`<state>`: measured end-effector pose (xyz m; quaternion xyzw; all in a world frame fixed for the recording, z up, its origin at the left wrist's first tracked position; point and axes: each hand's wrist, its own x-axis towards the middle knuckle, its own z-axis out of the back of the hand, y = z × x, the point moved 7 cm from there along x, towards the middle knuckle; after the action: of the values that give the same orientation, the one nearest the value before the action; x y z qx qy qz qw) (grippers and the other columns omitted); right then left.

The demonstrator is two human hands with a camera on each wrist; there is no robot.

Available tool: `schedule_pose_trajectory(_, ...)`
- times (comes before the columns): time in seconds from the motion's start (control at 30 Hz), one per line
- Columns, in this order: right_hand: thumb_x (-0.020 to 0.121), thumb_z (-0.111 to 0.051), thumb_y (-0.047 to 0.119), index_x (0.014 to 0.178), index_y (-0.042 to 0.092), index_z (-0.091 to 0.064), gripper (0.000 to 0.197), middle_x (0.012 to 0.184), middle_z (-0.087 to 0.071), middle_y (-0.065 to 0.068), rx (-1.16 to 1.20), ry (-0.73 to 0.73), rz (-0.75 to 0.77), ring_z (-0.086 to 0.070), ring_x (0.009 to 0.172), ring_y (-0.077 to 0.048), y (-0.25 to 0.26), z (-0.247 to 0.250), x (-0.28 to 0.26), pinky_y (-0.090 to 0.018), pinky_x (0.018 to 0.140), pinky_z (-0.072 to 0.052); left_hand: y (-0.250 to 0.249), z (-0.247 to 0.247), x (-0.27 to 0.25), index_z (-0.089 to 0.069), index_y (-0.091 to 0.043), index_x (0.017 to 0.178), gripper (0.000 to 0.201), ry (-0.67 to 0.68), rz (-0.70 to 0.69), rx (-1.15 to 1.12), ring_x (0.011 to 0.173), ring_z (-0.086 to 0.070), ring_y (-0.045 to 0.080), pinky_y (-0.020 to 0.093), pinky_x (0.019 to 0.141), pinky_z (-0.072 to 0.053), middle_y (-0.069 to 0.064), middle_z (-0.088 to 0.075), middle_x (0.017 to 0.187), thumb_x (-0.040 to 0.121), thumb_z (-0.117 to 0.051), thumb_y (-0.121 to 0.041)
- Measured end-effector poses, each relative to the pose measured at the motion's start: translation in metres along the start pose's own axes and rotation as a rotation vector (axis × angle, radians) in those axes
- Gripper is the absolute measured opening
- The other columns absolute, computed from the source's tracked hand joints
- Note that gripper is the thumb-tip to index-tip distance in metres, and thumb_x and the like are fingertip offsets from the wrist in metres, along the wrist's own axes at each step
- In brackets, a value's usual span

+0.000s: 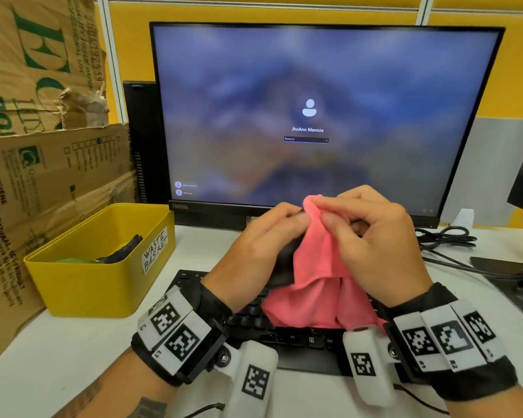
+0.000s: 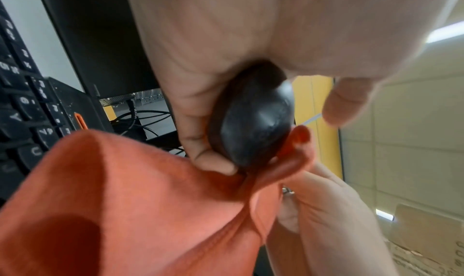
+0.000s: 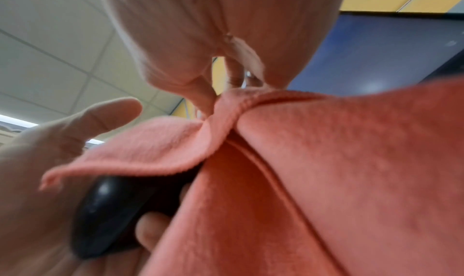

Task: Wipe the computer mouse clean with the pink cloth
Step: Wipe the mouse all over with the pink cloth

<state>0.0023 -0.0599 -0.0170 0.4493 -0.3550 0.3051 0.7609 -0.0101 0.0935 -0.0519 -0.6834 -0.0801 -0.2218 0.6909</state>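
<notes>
the black computer mouse (image 2: 253,125) is held up off the desk, above the keyboard (image 1: 254,321), gripped in the curled fingers of the left hand (image 1: 254,251). the pink cloth (image 1: 317,276) drapes against the mouse's far side and hangs down toward the keys. the right hand (image 1: 375,242) pinches the cloth's upper fold between thumb and fingers; whether it presses on the mouse is probably hidden by fabric. behind stands a monitor (image 1: 314,116), and left of the keyboard a yellow waste basket (image 1: 103,285).
</notes>
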Motion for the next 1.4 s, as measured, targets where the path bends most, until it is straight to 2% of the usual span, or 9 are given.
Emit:
schedule_pose_trajectory(0.1, 0.092, -0.067, 0.023, 0.113, 0.031, -0.08, 0.026, 0.091, -0.064, 0.004, -0.008, -0.039, 0.02, -0.062, 0.076, -0.012, 0.001, 0.002, -0.001, -0.02, 0.07, -0.047, 0.004, 0.002, 0.003, -0.08, -0.022, 0.101, 0.061, -0.102, 0.058, 0.0, 0.097, -0.07, 0.024, 0.055, 0.098, -0.053, 0.013, -0.079, 0.105, 0.098, -0.036, -0.064)
schedule_pose_trajectory(0.2, 0.092, -0.069, 0.016, 0.114, 0.027, -0.079, 0.027, 0.09, -0.063, 0.003, 0.035, -0.048, 0.083, -0.061, 0.074, -0.01, 0.014, -0.003, -0.004, -0.018, 0.07, -0.045, 0.011, 0.009, 0.006, -0.079, -0.018, 0.108, 0.077, -0.184, 0.115, -0.048, 0.106, -0.071, 0.04, 0.05, 0.097, -0.051, 0.027, -0.073, 0.115, 0.093, -0.031, -0.076)
schedule_pose_trajectory(0.37, 0.091, -0.073, 0.0, 0.11, 0.022, -0.083, 0.031, 0.091, -0.064, -0.001, 0.049, 0.161, 0.236, -0.067, 0.086, -0.019, 0.039, -0.032, -0.017, -0.031, 0.078, -0.055, 0.02, 0.019, 0.009, -0.079, -0.018, 0.096, 0.074, -0.236, 0.161, -0.219, 0.102, -0.068, 0.032, 0.051, 0.104, -0.05, 0.012, -0.075, 0.101, 0.088, -0.039, -0.08)
schedule_pose_trajectory(0.57, 0.093, -0.074, 0.003, 0.109, 0.025, -0.082, 0.028, 0.089, -0.063, 0.002, 0.013, 0.006, 0.14, -0.063, 0.08, -0.009, 0.022, -0.012, -0.006, -0.013, 0.076, -0.046, 0.021, 0.012, 0.009, -0.078, -0.021, 0.116, 0.084, -0.178, 0.159, -0.152, 0.122, -0.066, 0.041, 0.053, 0.112, -0.044, 0.032, -0.068, 0.126, 0.087, -0.032, -0.085)
schedule_pose_trajectory(0.7, 0.094, -0.073, 0.009, 0.111, 0.027, -0.08, 0.025, 0.092, -0.067, -0.001, 0.049, -0.081, 0.035, -0.063, 0.079, -0.008, 0.009, 0.012, 0.003, -0.017, 0.073, -0.046, 0.025, 0.003, 0.008, -0.075, -0.017, 0.124, 0.077, -0.138, 0.192, -0.218, 0.122, -0.067, 0.041, 0.055, 0.111, -0.049, 0.02, -0.074, 0.125, 0.101, -0.028, -0.073)
schedule_pose_trajectory(0.83, 0.094, -0.071, 0.0, 0.114, 0.025, -0.076, 0.032, 0.093, -0.073, 0.014, 0.231, -0.153, -0.044, -0.06, 0.077, 0.006, 0.006, 0.036, 0.013, -0.012, 0.079, -0.047, 0.025, 0.007, 0.01, -0.071, -0.005, 0.122, 0.068, -0.166, 0.212, -0.44, 0.072, -0.064, 0.028, 0.033, 0.064, -0.052, 0.017, -0.07, 0.094, 0.108, -0.031, -0.058)
schedule_pose_trajectory(0.97, 0.097, -0.067, 0.0, 0.109, 0.025, -0.077, 0.029, 0.094, -0.078, 0.013, 0.368, -0.111, -0.117, -0.066, 0.085, -0.004, 0.005, 0.039, 0.014, -0.028, 0.083, -0.056, 0.024, 0.009, 0.01, -0.077, -0.007, 0.101, 0.043, -0.162, 0.259, -0.633, 0.087, -0.064, 0.032, 0.046, 0.084, -0.045, 0.018, -0.073, 0.1, 0.105, -0.044, -0.035)
schedule_pose_trajectory(1.1, 0.095, -0.067, -0.005, 0.102, 0.023, -0.078, 0.03, 0.095, -0.079, 0.007, 0.346, -0.014, -0.09, -0.069, 0.084, -0.006, 0.01, 0.026, 0.011, -0.023, 0.08, -0.055, 0.027, 0.01, 0.008, -0.063, -0.008, 0.125, 0.036, -0.15, 0.335, -0.764, 0.116, -0.053, 0.033, 0.047, 0.099, -0.04, 0.021, -0.062, 0.122, 0.103, -0.048, -0.032)
schedule_pose_trajectory(1.4, 0.091, -0.073, -0.003, 0.099, 0.027, -0.078, 0.032, 0.099, -0.076, -0.004, 0.21, 0.096, -0.047, -0.069, 0.084, -0.009, 0.022, -0.003, 0.002, -0.018, 0.079, -0.053, 0.023, 0.015, 0.007, -0.045, 0.003, 0.153, 0.056, -0.218, 0.297, -0.775, 0.12, -0.066, 0.034, 0.046, 0.103, -0.055, 0.022, -0.062, 0.136, 0.106, -0.049, -0.028)
